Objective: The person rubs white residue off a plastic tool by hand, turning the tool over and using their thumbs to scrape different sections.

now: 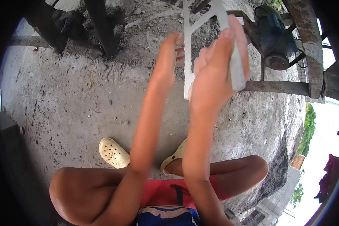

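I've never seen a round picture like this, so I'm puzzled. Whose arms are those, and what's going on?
There's no robot here, just a person's own two bare hands! The camera sits on their head and looks down. Its very wide lens bends straight lines and makes dark corners.

The right hand holds a pale, stiff piece with gaps in it by its right side. The left hand is open beside the piece's left edge; I can't tell if they touch.

Below is rough grey ground with little stones on it. The cream shoes with holes are the person's. At the upper right is a dark, rounded machine, perhaps a motor.
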`<state>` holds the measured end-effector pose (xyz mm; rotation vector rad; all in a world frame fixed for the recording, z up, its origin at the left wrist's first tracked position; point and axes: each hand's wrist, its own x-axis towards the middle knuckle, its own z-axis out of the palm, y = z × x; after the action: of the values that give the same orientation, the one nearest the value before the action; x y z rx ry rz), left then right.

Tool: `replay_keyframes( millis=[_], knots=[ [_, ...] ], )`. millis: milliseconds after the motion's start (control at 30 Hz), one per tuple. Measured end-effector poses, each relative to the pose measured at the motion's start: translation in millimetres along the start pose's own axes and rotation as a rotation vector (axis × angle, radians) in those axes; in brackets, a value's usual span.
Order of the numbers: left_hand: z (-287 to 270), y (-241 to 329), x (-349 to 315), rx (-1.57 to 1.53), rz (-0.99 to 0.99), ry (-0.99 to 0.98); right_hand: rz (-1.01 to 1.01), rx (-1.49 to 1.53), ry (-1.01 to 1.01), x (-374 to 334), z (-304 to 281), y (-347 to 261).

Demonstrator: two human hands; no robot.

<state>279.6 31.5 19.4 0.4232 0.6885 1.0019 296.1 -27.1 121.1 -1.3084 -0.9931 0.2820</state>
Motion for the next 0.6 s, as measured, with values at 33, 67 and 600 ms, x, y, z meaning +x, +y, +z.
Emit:
replay_keyframes(
  millis=[33,67,600],
  knots=[
    [7.0,1.5,-2.9,-0.007,0.014,-0.013,-0.02,0.002,-0.003,-10.9,-4.7,-0.7],
    [13.3,2.7,-6.7,0.015,0.003,-0.05,0.013,0.039,0.015,-20.4,-9.0,-2.1],
    [-24.9,21.4,-26.3,0.065,0.036,0.097,-0.191,0.13,0.03,-20.0,31.7,14.3]
  ],
)
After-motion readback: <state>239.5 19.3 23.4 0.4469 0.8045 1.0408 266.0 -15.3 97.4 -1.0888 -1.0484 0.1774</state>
